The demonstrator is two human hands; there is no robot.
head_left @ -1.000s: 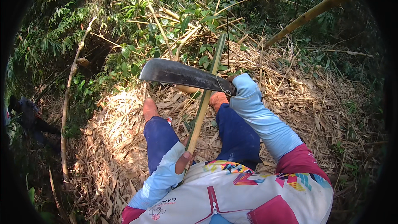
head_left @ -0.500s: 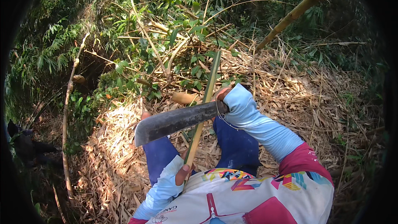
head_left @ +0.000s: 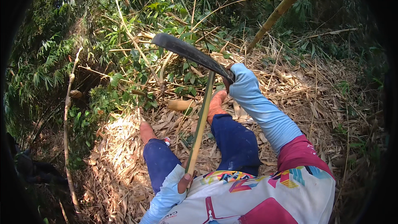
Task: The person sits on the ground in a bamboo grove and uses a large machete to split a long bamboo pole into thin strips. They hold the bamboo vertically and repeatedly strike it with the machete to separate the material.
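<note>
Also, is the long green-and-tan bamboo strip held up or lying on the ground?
Held up: the left hand grips the bamboo strip by its near end, above the dry tan leaves.

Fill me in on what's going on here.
A person's left hand grips the near end of a long green-and-pale strip, close to the body. The right hand holds a machete, its blade reaching left near the strip's far end; whether blade and strip touch is hard to tell. Dry leaves lie around the person's legs, and a short pale log sits left of the strip.
</note>
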